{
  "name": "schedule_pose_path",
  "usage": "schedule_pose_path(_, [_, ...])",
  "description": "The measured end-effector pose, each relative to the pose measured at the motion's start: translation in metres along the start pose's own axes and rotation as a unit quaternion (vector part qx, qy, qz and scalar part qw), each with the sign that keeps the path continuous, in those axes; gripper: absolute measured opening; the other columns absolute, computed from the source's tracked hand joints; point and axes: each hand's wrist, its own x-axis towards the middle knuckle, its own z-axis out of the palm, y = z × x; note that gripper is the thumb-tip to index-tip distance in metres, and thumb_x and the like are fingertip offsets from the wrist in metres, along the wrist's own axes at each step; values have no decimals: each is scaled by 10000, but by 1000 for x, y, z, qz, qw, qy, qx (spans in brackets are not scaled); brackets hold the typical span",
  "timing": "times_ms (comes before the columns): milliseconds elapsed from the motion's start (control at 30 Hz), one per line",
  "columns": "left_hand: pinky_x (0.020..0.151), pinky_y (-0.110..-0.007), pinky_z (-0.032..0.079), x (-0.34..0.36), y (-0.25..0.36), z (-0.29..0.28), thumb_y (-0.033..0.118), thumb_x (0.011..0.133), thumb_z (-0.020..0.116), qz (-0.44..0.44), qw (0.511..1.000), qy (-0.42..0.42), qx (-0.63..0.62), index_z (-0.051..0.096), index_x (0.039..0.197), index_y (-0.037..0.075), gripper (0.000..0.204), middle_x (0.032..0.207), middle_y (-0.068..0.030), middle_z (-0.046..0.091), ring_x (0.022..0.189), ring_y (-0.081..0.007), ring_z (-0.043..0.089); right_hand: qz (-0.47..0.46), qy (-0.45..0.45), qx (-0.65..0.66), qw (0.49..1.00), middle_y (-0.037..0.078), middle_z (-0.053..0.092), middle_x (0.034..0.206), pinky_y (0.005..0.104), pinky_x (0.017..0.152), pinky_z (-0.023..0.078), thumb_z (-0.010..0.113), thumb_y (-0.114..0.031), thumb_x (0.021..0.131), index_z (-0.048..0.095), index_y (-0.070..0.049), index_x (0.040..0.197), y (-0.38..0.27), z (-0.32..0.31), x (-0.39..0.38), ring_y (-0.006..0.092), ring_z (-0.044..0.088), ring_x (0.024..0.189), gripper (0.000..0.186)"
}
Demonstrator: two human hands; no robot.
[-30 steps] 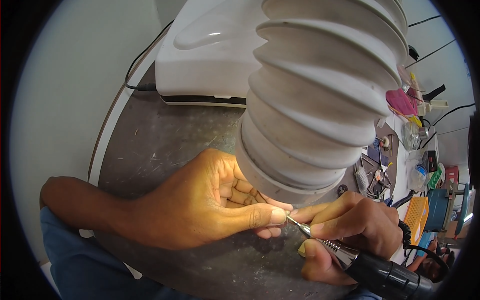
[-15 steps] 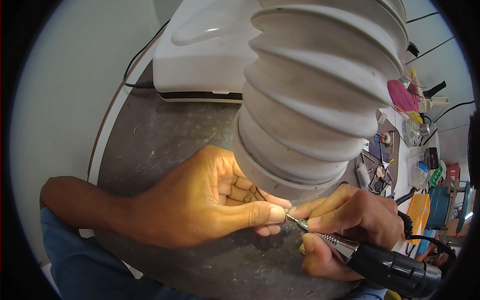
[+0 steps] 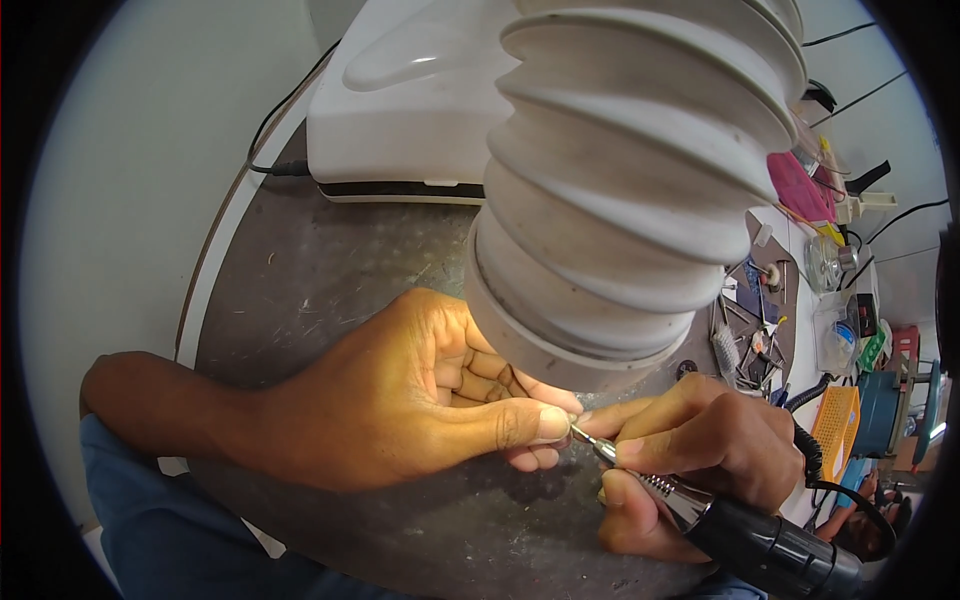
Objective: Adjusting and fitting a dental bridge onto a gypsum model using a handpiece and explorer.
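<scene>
My right hand (image 3: 700,445) grips a rotary handpiece (image 3: 740,530) with a black body, a silver nose and a coiled cord. Its thin bit points left and meets the thumb and fingertips of my left hand (image 3: 450,410). Those fingertips are pinched together around a tiny piece, too small and too hidden to name. The other left fingers curl loosely behind the thumb. Just above both hands hangs the mouth of a ribbed white suction hose (image 3: 620,200), and warm light falls on the left hand.
Behind the hose sits a white machine (image 3: 410,110) with a black cable at its left side. The dark worktop (image 3: 300,270) is scratched. Loose burs and small tools (image 3: 755,320) lie at the right, near an orange basket (image 3: 835,435) and a glass jar (image 3: 825,262).
The handpiece and my right hand have shifted slightly left and down. My left hand keeps almost the same place and pinch.
</scene>
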Motion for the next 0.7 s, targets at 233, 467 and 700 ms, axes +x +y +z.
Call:
schedule_pose_path(233, [757, -286, 569, 0, 1, 1, 25, 938, 665, -6, 1000, 6, 3, 660, 1067, -77, 165, 912, -126, 708, 837, -155, 685, 26, -17, 33, 999, 141, 642, 773, 335, 639, 590, 729, 8, 798, 553, -5, 979, 2, -5, 0, 298, 745, 792, 253])
schedule_pose_path(467, [755, -280, 571, 0, -2, 3, 32, 929, 679, 11, 1000, 25, -15, 672, 1042, -66, 150, 905, -117, 715, 829, -149, 687, 70, -8, 115, 991, 132, 665, 801, 361, 738, 588, 749, 47, 758, 576, -8, 975, 6, -3, 0, 308, 740, 850, 282])
schedule_pose_path(700, [751, -284, 572, -1, 2, 3, 37, 939, 668, -3, 1000, 15, -2, 667, 1047, -71, 153, 900, -118, 710, 827, -154, 686, 25, -3, 37, 999, 145, 659, 786, 340, 677, 593, 739, 24, 781, 562, -11, 974, 1, -1, 0, 303, 743, 828, 264])
